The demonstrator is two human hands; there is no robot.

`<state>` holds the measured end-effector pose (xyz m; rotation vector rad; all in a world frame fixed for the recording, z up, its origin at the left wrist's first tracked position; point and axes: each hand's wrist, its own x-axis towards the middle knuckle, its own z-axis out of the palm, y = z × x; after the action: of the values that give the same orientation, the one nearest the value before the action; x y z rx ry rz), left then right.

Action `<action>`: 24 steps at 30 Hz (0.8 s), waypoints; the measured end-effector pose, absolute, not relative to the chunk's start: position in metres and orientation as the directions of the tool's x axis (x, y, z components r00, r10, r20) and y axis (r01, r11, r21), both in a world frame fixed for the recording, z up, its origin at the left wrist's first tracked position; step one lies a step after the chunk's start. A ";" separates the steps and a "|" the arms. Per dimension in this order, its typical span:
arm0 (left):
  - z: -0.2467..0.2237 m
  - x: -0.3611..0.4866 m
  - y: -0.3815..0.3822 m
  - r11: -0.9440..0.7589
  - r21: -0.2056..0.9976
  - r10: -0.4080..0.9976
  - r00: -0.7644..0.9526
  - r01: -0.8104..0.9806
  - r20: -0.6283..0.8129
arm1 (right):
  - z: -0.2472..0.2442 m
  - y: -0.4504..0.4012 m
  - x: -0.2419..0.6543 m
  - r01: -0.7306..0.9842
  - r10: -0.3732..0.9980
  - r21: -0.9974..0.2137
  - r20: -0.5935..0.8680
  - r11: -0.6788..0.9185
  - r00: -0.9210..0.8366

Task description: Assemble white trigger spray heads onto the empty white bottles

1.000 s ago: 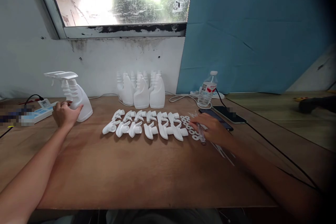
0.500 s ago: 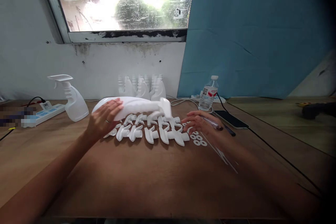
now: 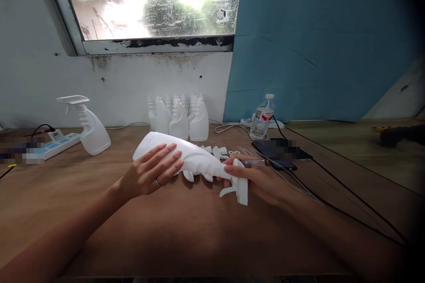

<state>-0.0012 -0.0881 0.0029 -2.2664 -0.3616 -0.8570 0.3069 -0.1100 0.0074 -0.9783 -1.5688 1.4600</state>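
Observation:
A white spray bottle [image 3: 195,159] lies tilted across the front of me, its base to the upper left and its trigger head [image 3: 241,183] at the lower right. My left hand [image 3: 151,174] is wrapped over the bottle's body, a ring on one finger. At the neck, my right hand [image 3: 252,177] grips with thumb and fingers just behind the trigger head. A slim, clear stick-like tool [image 3: 254,163] with a brownish end also sits in that hand; its kind is unclear. Behind the bottle, loose white trigger heads [image 3: 217,151] are mostly hidden.
Several headless white bottles [image 3: 179,119] stand by the wall. A complete spray bottle [image 3: 93,128] is at left beside a power strip [image 3: 63,143]. To the right are a water bottle [image 3: 262,117], phones [image 3: 274,154], cables, thin tubes and small white rings [image 3: 234,153].
The spray bottle has moved right and towards me, its head end now lower and trigger turned downward. My right hand, apart from it before, has closed around the neck.

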 end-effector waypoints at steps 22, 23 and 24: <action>0.034 -0.110 0.053 -0.486 0.843 0.871 0.053 0.231 0.488 | 0.027 -0.072 0.407 0.793 -0.014 0.262 0.952 0.550 -0.305; 0.024 -0.112 0.066 -0.489 0.846 0.868 0.024 0.213 0.495 | 0.022 -0.068 0.409 0.805 0.021 0.192 0.969 0.561 -0.246; 0.015 -0.113 0.077 -0.485 0.851 0.869 0.006 0.204 0.494 | 0.017 -0.065 0.411 0.809 0.060 0.130 0.978 0.573 -0.200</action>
<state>-0.1135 0.0770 0.0150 -2.5242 -1.6212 -2.2236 0.4111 -0.0647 0.0174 -0.7399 -1.6465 -0.8059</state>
